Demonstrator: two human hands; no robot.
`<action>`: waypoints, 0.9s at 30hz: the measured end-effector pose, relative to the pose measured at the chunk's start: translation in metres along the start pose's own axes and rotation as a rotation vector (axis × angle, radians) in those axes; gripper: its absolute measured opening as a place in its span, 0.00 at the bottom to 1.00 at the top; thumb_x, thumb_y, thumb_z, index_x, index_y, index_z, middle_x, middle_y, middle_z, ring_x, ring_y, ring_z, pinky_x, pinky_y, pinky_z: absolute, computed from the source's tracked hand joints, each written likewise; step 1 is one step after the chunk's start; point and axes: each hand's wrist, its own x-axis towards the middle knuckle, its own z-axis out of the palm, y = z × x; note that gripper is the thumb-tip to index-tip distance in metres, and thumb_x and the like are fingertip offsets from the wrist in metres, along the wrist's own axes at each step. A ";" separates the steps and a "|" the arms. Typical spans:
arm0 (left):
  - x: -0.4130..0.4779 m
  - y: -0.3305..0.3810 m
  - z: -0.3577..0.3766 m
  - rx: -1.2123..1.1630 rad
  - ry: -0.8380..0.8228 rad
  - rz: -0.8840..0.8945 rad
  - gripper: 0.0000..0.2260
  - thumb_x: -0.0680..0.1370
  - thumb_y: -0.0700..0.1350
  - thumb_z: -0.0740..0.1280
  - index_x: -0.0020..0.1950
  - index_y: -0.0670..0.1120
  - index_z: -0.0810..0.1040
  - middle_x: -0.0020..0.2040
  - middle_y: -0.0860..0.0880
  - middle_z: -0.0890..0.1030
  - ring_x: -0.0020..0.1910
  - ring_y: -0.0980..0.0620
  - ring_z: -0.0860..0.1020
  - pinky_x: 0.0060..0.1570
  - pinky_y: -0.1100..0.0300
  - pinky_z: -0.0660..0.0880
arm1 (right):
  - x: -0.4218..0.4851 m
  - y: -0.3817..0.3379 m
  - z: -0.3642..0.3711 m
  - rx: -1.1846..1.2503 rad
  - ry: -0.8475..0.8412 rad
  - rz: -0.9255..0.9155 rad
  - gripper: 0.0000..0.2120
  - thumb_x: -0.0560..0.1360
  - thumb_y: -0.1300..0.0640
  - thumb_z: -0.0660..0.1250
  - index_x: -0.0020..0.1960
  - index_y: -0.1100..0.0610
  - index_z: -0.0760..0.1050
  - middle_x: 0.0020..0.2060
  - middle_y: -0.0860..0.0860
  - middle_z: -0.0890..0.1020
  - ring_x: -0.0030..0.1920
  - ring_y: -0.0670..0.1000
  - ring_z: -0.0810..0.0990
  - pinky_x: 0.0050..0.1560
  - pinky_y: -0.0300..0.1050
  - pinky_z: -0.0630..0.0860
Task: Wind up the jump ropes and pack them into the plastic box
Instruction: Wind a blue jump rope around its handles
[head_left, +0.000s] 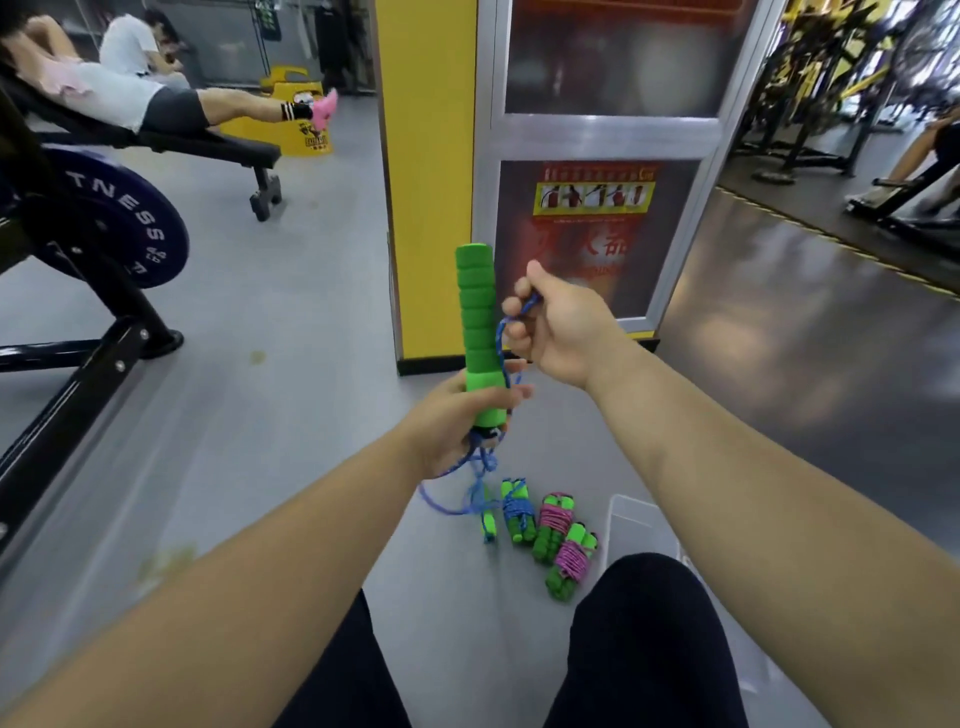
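So, grey gym floor (291, 291) fills most of the view, with a yellow pillar (426, 156) and a glass-panelled door (613, 171) straight ahead. Black weight bench (208, 143) at upper left, a person lying back on it, another person sitting behind. Dark plate rack frame with a purple weight plate (124, 223) at far left. More yellow-black gym machines (831, 78) at upper right, blurred.

Wearer's black-clad knees (644, 639) at the bottom edge. Plastic box (631, 512) sits on the floor just past the right knee, clear, only part of its rim visible, the rest hidden by the right forearm and knee.

Left hand (457, 421) is closed around the lower end of a green foam handle (478, 317), held upright. Right hand (558, 325) is pinched shut on a loop of blue rope (506, 325) just beside the handle, up near its middle. Rest of the blue rope hangs in loose loops below the left hand down to the second handle (488, 522), which rests on the floor.

Three wound bundles lie on the floor beside the box, outside it: one wrapped in blue rope (517, 512), two wrapped in pink rope (553, 519) (571, 564), the pink ones touching each other.
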 end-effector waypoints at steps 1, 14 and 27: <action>0.001 0.001 0.004 -0.002 -0.019 0.003 0.08 0.76 0.33 0.64 0.53 0.42 0.76 0.36 0.47 0.79 0.29 0.52 0.68 0.24 0.64 0.62 | 0.000 -0.006 0.002 0.026 0.004 -0.029 0.18 0.82 0.50 0.52 0.36 0.55 0.67 0.24 0.50 0.77 0.22 0.47 0.71 0.23 0.34 0.69; 0.002 0.008 0.009 -0.334 0.180 -0.080 0.07 0.76 0.37 0.59 0.39 0.43 0.66 0.30 0.46 0.71 0.23 0.53 0.68 0.20 0.67 0.61 | -0.037 0.113 -0.073 -0.185 -0.248 0.281 0.18 0.75 0.71 0.60 0.60 0.54 0.74 0.51 0.45 0.80 0.37 0.46 0.75 0.31 0.35 0.71; -0.003 -0.021 -0.066 -0.182 0.541 -0.225 0.09 0.75 0.36 0.60 0.36 0.44 0.65 0.31 0.46 0.69 0.21 0.53 0.66 0.19 0.69 0.57 | -0.016 0.113 -0.109 -0.504 0.244 0.310 0.14 0.80 0.56 0.55 0.38 0.58 0.71 0.29 0.53 0.74 0.19 0.45 0.68 0.22 0.35 0.63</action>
